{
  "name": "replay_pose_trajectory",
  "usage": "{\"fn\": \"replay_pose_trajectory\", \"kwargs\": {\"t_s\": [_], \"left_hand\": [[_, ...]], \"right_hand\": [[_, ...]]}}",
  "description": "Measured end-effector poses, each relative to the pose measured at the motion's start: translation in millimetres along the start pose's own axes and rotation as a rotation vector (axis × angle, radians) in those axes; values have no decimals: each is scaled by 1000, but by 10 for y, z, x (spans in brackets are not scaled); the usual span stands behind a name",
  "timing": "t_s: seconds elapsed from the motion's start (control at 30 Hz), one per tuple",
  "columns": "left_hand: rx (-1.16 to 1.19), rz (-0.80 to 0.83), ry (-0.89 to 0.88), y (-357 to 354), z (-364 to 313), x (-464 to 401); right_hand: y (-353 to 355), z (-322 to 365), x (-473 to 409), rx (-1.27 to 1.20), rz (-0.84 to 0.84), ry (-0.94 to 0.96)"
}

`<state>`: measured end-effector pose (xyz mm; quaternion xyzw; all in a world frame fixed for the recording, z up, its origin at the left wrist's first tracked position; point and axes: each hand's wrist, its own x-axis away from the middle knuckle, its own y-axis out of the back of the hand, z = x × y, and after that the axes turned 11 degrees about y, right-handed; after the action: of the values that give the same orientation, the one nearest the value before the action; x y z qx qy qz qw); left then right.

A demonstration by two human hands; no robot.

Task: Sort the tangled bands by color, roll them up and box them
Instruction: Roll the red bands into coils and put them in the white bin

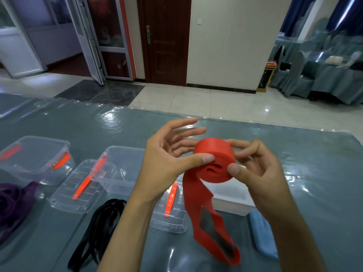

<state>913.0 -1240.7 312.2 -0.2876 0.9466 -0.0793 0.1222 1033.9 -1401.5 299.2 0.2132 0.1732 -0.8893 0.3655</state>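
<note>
- Red band (214, 160), mostly wound into a thick roll, held in the air above the surface (294, 158), between both hands.
- Left hand (169, 160): thumb pressed against the near left edge of the roll, remaining fingers (188, 132) spread wide and nearly straight behind the roll, tips pointing right.
- Right hand (255, 169): thumb on the near right edge of the roll, other fingers curled round the far side, gripping it.
- Loose tail of the red band hanging down from under the roll, between the two wrists, ending in an open loop low in the picture.
- Open clear box (119, 169) left of and below the left-hand fingers, resting on the surface.
- Lidded clear box with orange clips (37, 158) farther left, well apart from the hands.
- Two clear lids with orange clips flat on the surface: one lid (78, 189) left of the left wrist, another lid (170, 211) directly below the left hand, partly hidden by the forearm.
- Black bands (100, 230) in a loose bundle beside the left forearm, low left.
- Purple band (11, 205) heaped at the far left edge.
- White tray (231, 195) below the roll, partly behind the right hand.
- Blue cloth (263, 232) beside the right forearm, just below the tray.
</note>
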Motion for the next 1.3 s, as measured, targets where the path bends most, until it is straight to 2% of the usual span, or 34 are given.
{"fn": "replay_pose_trajectory", "kwargs": {"t_s": [0.2,0.33,0.4,0.57,0.77,0.9,1.0,1.13,1.3], "left_hand": [[-6,-23,-11,-110,132,-19],[1,50,8,-128,127,-19],[-7,18,-2,-134,93,-7],[-53,-102,10,-141,57,36],[-83,31,78,-105,106,-14],[-36,57,122,-65,104,-22],[-10,96,134,-72,70,-56],[-20,71,114,-21,79,-50],[-24,8,126,-7,119,4]], "right_hand": [[17,97,-47,104,-47,76],[-23,101,-28,14,-114,130],[-11,94,-21,-28,-124,104],[95,103,-41,22,-11,-19],[42,139,-62,54,-94,107],[-3,112,-71,-18,-170,174],[-71,38,-43,-114,-191,143],[-44,-13,-18,-180,-102,46],[50,34,-36,-83,30,-81]]}}
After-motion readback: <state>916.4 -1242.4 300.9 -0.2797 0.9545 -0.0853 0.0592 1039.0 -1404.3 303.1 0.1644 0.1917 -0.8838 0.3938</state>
